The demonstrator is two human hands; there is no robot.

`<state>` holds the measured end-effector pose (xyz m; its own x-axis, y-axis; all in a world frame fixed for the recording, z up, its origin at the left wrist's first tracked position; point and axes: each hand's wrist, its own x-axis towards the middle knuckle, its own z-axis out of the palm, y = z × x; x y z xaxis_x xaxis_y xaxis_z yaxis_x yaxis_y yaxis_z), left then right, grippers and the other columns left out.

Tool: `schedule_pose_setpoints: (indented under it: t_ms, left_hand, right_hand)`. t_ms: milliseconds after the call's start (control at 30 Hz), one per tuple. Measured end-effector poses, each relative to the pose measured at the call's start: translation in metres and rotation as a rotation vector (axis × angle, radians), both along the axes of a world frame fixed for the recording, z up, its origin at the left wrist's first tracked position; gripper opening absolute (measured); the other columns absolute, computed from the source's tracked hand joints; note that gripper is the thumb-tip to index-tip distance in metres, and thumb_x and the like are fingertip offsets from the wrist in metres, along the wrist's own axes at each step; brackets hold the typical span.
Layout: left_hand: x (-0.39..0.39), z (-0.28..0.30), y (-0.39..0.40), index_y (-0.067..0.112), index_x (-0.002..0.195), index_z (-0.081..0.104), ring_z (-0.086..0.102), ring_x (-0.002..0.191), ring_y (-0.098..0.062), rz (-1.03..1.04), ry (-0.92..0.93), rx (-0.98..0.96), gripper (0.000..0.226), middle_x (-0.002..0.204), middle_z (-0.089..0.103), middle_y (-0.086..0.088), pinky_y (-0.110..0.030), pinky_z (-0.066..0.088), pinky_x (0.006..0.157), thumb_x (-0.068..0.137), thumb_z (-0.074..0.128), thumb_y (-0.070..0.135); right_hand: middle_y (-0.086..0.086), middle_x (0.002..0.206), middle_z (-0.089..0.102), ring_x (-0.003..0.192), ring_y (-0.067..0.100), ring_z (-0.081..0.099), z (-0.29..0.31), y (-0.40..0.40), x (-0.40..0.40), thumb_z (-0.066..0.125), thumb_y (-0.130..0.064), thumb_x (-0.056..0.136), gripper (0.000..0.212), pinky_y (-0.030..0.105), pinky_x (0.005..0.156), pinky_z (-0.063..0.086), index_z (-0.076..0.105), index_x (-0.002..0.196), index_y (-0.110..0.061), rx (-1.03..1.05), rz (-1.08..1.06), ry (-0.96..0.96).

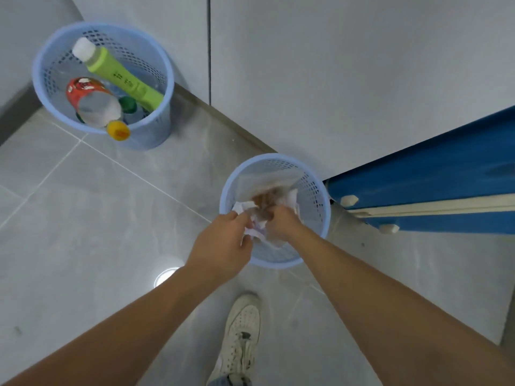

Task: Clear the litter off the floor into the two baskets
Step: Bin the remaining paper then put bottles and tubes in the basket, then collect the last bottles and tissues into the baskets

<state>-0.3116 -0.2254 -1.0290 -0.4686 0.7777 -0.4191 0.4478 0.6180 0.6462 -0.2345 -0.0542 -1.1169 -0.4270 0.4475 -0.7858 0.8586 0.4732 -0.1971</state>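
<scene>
Floor of large glossy grey tiles with pale grout lines, carrying a bright round light reflection. Plain pale grey wall panels, one dark vertical seam. Blue panel with white trim at right.

Two pale blue lattice baskets on grey tiled floor. One holds a lime-green bottle, white-capped, and a red-labelled bottle, yellow-capped. White shoe; blue cabinet.
</scene>
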Motion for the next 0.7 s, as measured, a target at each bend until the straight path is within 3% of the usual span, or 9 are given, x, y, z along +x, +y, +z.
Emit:
schedule_pose_setpoints:
  t_ms: [67, 167, 267, 400, 467, 567, 700]
  left_hand:
    - [-0.003, 0.0, -0.007, 0.02, 0.113, 0.063, 0.059, 0.099, -0.021, 0.005, 0.009, 0.017, 0.02, 0.109, 0.065, 0.002, -0.04, 0.054, 0.08, 0.095, 0.057, 0.019]
    - [-0.007, 0.014, -0.016, 0.022, 0.114, 0.063, 0.059, 0.098, -0.019, 0.019, 0.023, 0.059, 0.019, 0.107, 0.065, 0.004, -0.04, 0.055, 0.079, 0.095, 0.057, 0.019]
    - [-0.016, 0.049, -0.031, 0.025, 0.112, 0.06, 0.058, 0.096, -0.014, 0.046, 0.014, 0.063, 0.015, 0.104, 0.063, 0.008, -0.036, 0.055, 0.079, 0.097, 0.057, 0.023]
    - [-0.033, 0.128, -0.067, 0.029, 0.113, 0.06, 0.057, 0.1, -0.006, 0.106, -0.005, 0.068, 0.018, 0.104, 0.06, 0.015, -0.029, 0.052, 0.082, 0.097, 0.056, 0.023]
    - [-0.046, 0.177, -0.093, 0.029, 0.114, 0.059, 0.055, 0.102, -0.005, 0.144, 0.001, 0.061, 0.018, 0.106, 0.06, 0.015, -0.029, 0.051, 0.084, 0.097, 0.054, 0.025]
    - [-0.07, 0.25, -0.146, 0.03, 0.118, 0.057, 0.053, 0.104, -0.004, 0.206, 0.017, 0.05, 0.021, 0.108, 0.058, 0.014, -0.026, 0.048, 0.086, 0.098, 0.05, 0.031]
    - [-0.111, 0.336, -0.243, 0.03, 0.114, 0.058, 0.054, 0.103, -0.008, 0.35, 0.09, 0.014, 0.021, 0.108, 0.061, 0.011, -0.027, 0.046, 0.084, 0.096, 0.049, 0.034]
  right_hand:
    - [0.012, 0.118, 0.068, 0.105, 0.034, 0.06, 0.006, -0.001, -0.002, 0.063, -0.049, 0.087, 0.052, 0.038, 0.091, 0.051, 0.067, 0.121, -0.011, -0.023, 0.029, -0.012]
    - [0.017, 0.108, 0.07, 0.093, 0.033, 0.06, 0.043, -0.011, 0.003, 0.055, -0.022, 0.096, 0.026, 0.032, 0.076, 0.045, 0.068, 0.109, -0.003, 0.054, -0.086, 0.091]
    - [0.012, 0.108, 0.07, 0.101, 0.031, 0.064, 0.106, -0.025, 0.012, 0.053, -0.012, 0.095, 0.026, 0.033, 0.077, 0.049, 0.067, 0.116, -0.007, 0.168, -0.173, 0.187]
    - [-0.006, 0.074, 0.062, 0.073, 0.017, 0.062, 0.205, -0.059, 0.013, 0.052, -0.008, 0.091, 0.031, 0.035, 0.064, 0.054, 0.067, 0.114, -0.021, 0.19, -0.189, 0.306]
    - [-0.006, 0.064, 0.059, 0.062, 0.009, 0.058, 0.258, -0.086, 0.001, 0.052, -0.01, 0.093, 0.028, 0.026, 0.054, 0.048, 0.065, 0.105, -0.031, 0.168, -0.146, 0.345]
    - [-0.007, 0.066, 0.064, 0.063, 0.005, 0.06, 0.33, -0.142, -0.033, 0.057, -0.011, 0.094, 0.024, 0.021, 0.057, 0.043, 0.068, 0.102, -0.031, 0.091, -0.093, 0.422]
    - [-0.005, 0.061, 0.067, 0.069, 0.006, 0.064, 0.408, -0.235, -0.099, 0.067, -0.006, 0.087, 0.034, 0.03, 0.063, 0.053, 0.068, 0.085, -0.04, -0.002, 0.06, 0.526]
